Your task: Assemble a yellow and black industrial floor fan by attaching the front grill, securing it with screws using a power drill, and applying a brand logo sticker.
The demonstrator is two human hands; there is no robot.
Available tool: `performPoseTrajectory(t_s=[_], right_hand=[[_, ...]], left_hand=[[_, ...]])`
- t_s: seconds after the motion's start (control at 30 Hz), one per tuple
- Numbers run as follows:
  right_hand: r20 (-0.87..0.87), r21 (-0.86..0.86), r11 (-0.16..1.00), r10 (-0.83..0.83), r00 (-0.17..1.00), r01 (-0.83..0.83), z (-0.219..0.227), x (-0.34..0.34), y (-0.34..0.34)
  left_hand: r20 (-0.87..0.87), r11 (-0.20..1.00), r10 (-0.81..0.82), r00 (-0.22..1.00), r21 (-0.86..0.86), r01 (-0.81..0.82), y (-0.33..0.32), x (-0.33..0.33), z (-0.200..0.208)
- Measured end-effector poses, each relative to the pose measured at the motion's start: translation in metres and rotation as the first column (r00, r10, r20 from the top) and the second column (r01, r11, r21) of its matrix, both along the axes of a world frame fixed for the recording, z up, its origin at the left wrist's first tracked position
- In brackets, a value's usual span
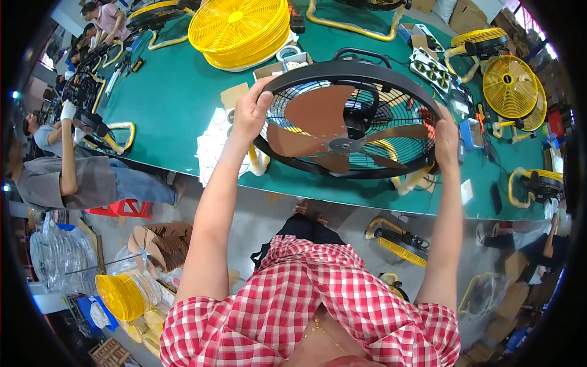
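Observation:
Between my two hands is a large round drum fan (346,72) with a black rim, tilted over the green table. Brown blades (323,115) sit around a grey hub (345,145), and the front is without a grille, so the black wire back guard (400,116) shows behind them. My left hand (251,111) grips the rim on its left side, fingers wrapped over it. On the opposite side my right hand (447,136) holds the rim. Beneath the fan, parts of a yellow tube stand (258,161) wrapped in clear film show.
A stack of yellow fan grilles (239,30) stands on the green table (165,116) beyond my left hand. White sheets (214,144) lie near its front edge. Assembled yellow fans (510,85) stand at the right. Co-workers (67,177) work at the left. Brown blades (160,244) are piled below the table.

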State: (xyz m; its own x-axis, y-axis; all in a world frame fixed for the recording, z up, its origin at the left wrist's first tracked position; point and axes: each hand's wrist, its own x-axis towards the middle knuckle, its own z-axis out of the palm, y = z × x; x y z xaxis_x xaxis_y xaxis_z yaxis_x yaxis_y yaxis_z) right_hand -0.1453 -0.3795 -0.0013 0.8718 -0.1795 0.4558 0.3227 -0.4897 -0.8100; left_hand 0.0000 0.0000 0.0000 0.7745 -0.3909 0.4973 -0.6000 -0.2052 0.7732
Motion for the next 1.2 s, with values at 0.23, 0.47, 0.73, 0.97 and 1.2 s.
performPoseTrajectory(t_s=[0.23,0.47,0.73,0.97,1.2], right_hand=[[-0.473,0.354,0.921,0.026,0.880,0.163,0.009,0.053,0.002],[-0.749,0.009,0.969,-0.157,0.644,0.246,-0.010,0.088,-0.003],[-0.618,0.089,0.931,-0.227,0.752,0.354,-0.042,0.087,-0.021],[-0.400,-0.120,0.859,-0.500,0.768,0.497,-0.063,0.084,-0.006],[-0.408,-0.182,0.827,-0.555,0.725,0.532,-0.060,0.084,-0.006]], left_hand=[[-0.489,0.983,0.135,0.862,0.175,-0.054,-0.020,0.058,-0.014],[-0.802,0.934,0.209,0.560,0.333,0.129,-0.036,0.092,-0.032],[-0.799,0.936,0.002,0.601,0.214,0.281,-0.027,0.133,-0.045],[0.056,0.672,0.472,0.880,0.623,-0.401,0.019,0.306,-0.129],[0.340,0.335,0.483,0.807,0.780,-0.529,0.011,0.348,-0.135]])
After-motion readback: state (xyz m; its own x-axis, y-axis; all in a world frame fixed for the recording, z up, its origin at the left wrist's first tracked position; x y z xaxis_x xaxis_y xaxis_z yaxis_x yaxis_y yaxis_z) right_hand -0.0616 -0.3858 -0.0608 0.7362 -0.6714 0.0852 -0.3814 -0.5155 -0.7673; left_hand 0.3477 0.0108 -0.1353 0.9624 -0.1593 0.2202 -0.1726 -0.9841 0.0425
